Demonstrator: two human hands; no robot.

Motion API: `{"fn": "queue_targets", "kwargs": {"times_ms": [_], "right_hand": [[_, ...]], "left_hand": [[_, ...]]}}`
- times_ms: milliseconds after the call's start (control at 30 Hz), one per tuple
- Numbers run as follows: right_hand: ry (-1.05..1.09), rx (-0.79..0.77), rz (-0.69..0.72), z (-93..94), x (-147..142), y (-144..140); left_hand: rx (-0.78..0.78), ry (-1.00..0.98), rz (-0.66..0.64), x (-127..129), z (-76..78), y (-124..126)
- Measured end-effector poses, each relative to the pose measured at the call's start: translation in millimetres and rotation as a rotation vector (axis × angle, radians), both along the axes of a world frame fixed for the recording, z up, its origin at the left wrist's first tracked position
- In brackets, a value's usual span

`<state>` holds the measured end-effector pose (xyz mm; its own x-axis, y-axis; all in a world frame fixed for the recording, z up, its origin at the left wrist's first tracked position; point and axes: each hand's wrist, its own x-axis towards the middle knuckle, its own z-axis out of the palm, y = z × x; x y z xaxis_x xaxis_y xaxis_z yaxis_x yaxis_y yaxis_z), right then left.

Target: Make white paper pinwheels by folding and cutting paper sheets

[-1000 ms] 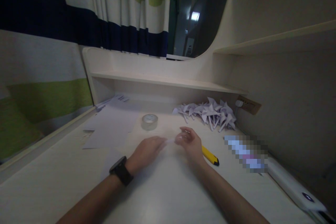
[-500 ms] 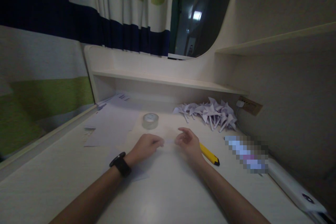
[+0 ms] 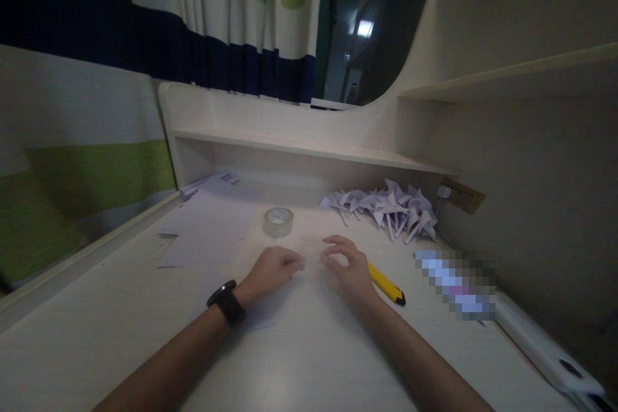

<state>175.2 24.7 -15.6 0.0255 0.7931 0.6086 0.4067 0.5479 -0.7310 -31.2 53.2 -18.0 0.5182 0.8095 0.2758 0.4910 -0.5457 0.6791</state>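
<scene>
A thin, pale piece of paper (image 3: 314, 259), faint and blurred, spans the small gap between my two hands. My left hand (image 3: 273, 271), with a black watch (image 3: 226, 302) on its wrist, is closed with thumb and fingers pinching one end. The other end sits between the thumb and index finger of my right hand (image 3: 348, 267), whose remaining fingers are curved and raised. Beside the right hand lies a yellow utility knife (image 3: 387, 283). Beyond the left hand rests a roll of clear tape (image 3: 278, 223). A loose paper sheet (image 3: 258, 324) shows partly under the left wrist.
White paper sheets (image 3: 205, 222) lie at the back left. White paper pinwheels (image 3: 386, 209) are heaped at the back right, below a shelf (image 3: 309, 149). A pixelated object (image 3: 454, 286) and a long white device (image 3: 541, 341) line the right side. A plug (image 3: 444, 192) sits in the wall socket.
Both hands stay almost in place, with the right fingers shifting slightly around the paper. The whole view has moved a little; the tape, knife and pinwheels lie as before.
</scene>
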Motion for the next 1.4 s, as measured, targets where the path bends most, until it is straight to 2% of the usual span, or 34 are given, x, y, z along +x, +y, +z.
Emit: {"fn": "queue_targets", "kwargs": {"times_ms": [167,333,533,700,1000,1233,1400], "right_hand": [[-0.011,-0.141,0.100,-4.8,-3.7,-0.5],[0.088,-0.256,0.078,-18.6,-9.4,2.3],[0.097,-0.187,-0.026,-25.5,-13.2,3.2],[0.038,-0.186,-0.035,-24.8,-13.7,3.5],[-0.027,-0.119,-0.089,-27.7,-15.5,3.6],[-0.098,-0.043,-0.081,-27.8,-14.6,1.5],[-0.123,-0.083,-0.102,-23.7,-15.0,-3.0]], "left_hand": [[-0.060,0.003,-0.015,3.9,1.7,-0.4],[-0.118,-0.023,0.005,6.4,-2.2,-2.8],[-0.167,-0.059,0.008,8.2,-4.6,-3.7],[-0.218,-0.103,0.021,8.9,-4.6,-4.6],[-0.185,-0.108,-0.006,10.7,-2.1,-7.1],[-0.036,-0.015,-0.032,9.6,-1.0,-7.5],[0.045,0.036,-0.027,9.9,-1.4,-9.8]]}}
